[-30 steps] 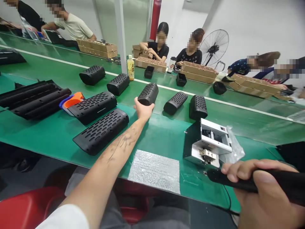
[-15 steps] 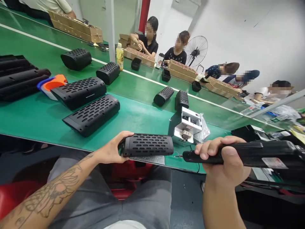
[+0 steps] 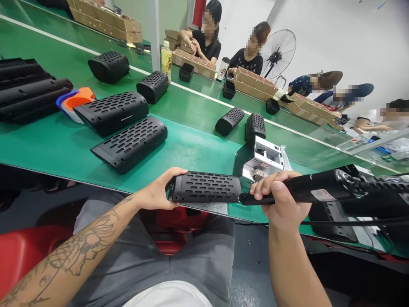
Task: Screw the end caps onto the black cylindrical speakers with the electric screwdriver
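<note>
one view only, from the head camera. the left hand (image 3: 156,192) was wrapped round the left end of a black perforated speaker shell (image 3: 206,187), thumb on top and fingers curled under, holding it level at the near edge of the green bench (image 3: 198,145). the right hand (image 3: 281,204) was clenched in a fist round a black electric screwdriver (image 3: 319,192), whose tip met the shell's right end; whether the bit was seated in a screw could not be made out, as the end face was turned away.

the shell looked like a rigid moulded plastic tube, probably light, with a slotted skin that gives fingers some bite. it seemed best gripped round the end opposite the tool, as it was, so a push along its length is braced by the palm.

just beyond the right hand stood a small metal screw feeder (image 3: 262,158). beyond the left hand lay two longer speaker housings (image 3: 128,143), and further off an orange and blue part (image 3: 75,100). well beyond both hands, short shells (image 3: 230,120) sat on the belt, and other people worked at cardboard trays (image 3: 255,83) by a fan (image 3: 277,53).
</note>
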`<move>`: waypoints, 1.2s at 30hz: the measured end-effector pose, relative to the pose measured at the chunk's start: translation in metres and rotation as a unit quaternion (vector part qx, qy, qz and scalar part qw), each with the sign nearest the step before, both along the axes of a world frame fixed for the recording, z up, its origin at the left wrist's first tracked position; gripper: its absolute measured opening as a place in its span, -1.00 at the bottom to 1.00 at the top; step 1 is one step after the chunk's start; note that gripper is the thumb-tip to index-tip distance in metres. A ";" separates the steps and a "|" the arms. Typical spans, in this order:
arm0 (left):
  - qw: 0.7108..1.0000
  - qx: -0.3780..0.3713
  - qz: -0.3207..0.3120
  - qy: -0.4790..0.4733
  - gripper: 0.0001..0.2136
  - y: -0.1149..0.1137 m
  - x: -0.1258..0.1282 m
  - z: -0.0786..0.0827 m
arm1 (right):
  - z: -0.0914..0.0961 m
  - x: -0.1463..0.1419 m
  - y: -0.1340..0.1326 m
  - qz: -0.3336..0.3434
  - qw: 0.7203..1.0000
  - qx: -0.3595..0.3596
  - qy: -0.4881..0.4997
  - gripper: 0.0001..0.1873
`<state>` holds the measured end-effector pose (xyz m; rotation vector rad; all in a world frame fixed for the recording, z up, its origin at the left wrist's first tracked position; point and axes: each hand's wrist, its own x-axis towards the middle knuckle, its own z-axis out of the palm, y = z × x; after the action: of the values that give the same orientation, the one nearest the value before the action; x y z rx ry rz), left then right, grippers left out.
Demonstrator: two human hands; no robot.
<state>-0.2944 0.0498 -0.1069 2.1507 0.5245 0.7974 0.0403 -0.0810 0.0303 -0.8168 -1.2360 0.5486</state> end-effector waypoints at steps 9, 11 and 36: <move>1.000 -0.022 0.006 -0.006 -0.05 0.000 0.002 0.000 | 0.001 0.005 -0.002 0.107 0.993 -0.039 -0.025 -0.69; 1.000 -0.023 0.007 -0.007 -0.05 0.000 0.002 0.000 | 0.001 0.005 -0.001 0.117 0.992 -0.041 -0.031 -0.67; 0.996 0.053 0.068 -0.002 -0.03 -0.013 0.008 -0.011 | 0.013 0.096 0.047 -0.237 0.969 0.068 0.013 -0.70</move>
<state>-0.2866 0.0370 -0.1183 2.2267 0.6451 0.9229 0.1364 -0.0338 0.0429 -0.9452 -0.9937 0.0846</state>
